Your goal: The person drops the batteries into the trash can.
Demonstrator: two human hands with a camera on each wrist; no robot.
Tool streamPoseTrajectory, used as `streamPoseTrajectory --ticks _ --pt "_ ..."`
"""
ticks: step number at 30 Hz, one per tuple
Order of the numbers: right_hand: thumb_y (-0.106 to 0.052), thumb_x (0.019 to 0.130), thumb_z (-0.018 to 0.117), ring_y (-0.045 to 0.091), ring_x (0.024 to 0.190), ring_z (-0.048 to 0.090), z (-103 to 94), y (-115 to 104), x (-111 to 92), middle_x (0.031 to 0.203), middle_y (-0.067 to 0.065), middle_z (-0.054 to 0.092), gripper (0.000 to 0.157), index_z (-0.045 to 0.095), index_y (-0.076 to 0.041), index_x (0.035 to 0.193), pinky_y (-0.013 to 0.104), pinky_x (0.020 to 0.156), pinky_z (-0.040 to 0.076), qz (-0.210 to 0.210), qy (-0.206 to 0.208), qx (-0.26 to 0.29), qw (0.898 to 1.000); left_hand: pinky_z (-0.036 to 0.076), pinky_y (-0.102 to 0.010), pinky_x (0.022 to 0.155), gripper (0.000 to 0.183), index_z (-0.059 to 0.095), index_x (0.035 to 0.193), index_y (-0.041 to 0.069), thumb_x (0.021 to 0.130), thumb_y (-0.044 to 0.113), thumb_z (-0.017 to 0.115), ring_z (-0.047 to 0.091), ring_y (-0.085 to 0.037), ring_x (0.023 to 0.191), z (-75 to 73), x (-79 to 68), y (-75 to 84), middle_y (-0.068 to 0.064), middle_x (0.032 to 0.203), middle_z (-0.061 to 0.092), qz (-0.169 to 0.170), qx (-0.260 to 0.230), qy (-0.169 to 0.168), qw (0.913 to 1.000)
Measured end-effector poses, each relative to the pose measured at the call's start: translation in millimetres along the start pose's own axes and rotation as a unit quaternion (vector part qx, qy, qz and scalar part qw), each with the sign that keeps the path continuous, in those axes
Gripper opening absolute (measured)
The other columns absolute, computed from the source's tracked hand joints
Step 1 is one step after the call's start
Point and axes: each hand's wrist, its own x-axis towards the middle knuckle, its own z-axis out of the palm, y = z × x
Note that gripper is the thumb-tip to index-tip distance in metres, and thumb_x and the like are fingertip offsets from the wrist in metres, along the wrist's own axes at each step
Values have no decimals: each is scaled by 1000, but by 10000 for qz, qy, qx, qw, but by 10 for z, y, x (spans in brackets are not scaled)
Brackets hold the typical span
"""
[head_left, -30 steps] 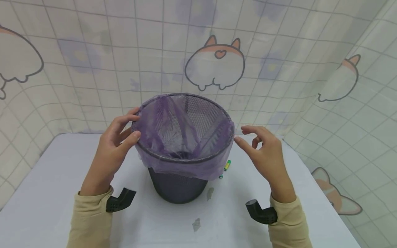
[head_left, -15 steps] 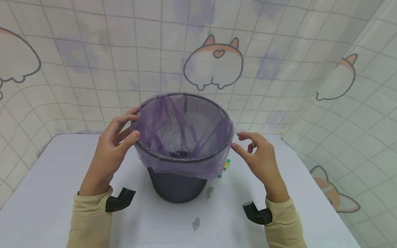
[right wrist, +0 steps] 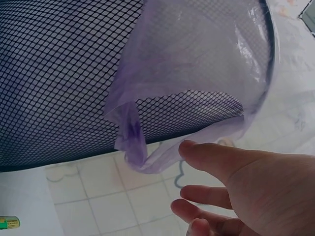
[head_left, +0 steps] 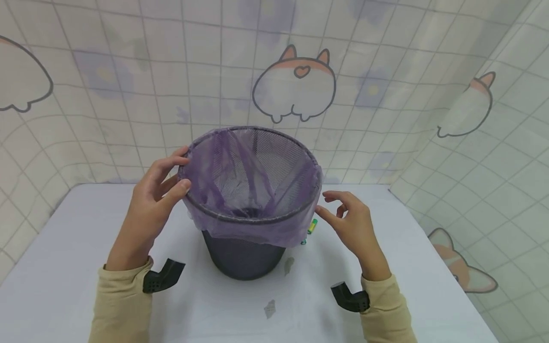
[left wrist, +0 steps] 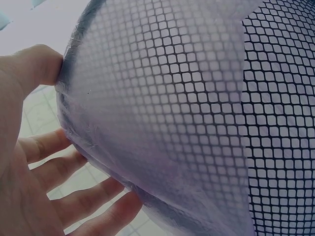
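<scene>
1. One mesh bin (head_left: 245,259) stands mouth up on the white surface (head_left: 317,305) in front of you.
2. A thin purple bag (head_left: 257,233) lines it, turned out over the rim (head_left: 250,220), its loose edge hanging round the bin's upper part.
3. Your left hand (head_left: 152,197) is spread wide, thumb and fingers well apart and only slightly bent, their tips resting on the bagged rim at its left side.
4. Your right hand (head_left: 352,221) is at the bag's right side, fingers loosely bent, with a clear gap between thumb and fingers and nothing gripped. Its thumb tip reaches the hanging edge (whether it presses there, I cannot tell).
5. Above that thumb in the right wrist view, the bag stands away from the mesh, with a bunched fold (right wrist: 133,140) beside the opening.
6. Just right of the bin, a small green-and-yellow cylinder (head_left: 312,226) lies near the bag's edge.
7. Behind everything hangs a grid-patterned curtain (head_left: 206,85).
</scene>
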Motion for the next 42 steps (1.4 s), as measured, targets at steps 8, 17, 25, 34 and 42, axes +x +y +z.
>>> streamPoseTrajectory --ticks 8,17,25,34,42 --pt "-23 82 78 15 70 48 56 75 -32 106 10 69 39 67 -8 116 23 60 38 54 -52 0 10000 44 -14 97 41 47 137 14 97 16 56 36 -40 139 -10 -5 6 9 157 31 -35 14 -16 10000" --pt "-22 83 77 15 70 47 147 136 -59 106 11 69 38 67 -7 117 23 60 38 243 -211 21 9995 45 -28 104 41 46 137 16 98 18 55 39 -37 138 -11 -2 10 11 157 32 -70 258 -8 9996" --pt "-24 84 76 16 72 47 231 196 -69 104 11 68 36 68 -8 115 23 61 38 369 -291 63 9989 45 -23 101 40 47 137 16 98 19 55 41 -35 137 -3 3 10 12 156 33 -71 278 -4 9996" --pt "-26 83 77 18 74 49 334 270 -87 103 11 69 36 68 -8 114 24 61 39 627 -419 17 9972 45 -40 106 41 46 138 17 98 19 56 40 -36 138 -6 7 0 12 156 32 -39 411 4 9991" --pt "-26 84 75 19 77 51 416 324 -108 102 12 69 35 68 -8 114 26 63 40 888 -565 26 9944 45 -29 103 40 47 137 18 98 20 56 41 -35 137 -9 5 6 12 156 32 -80 296 3 9995"
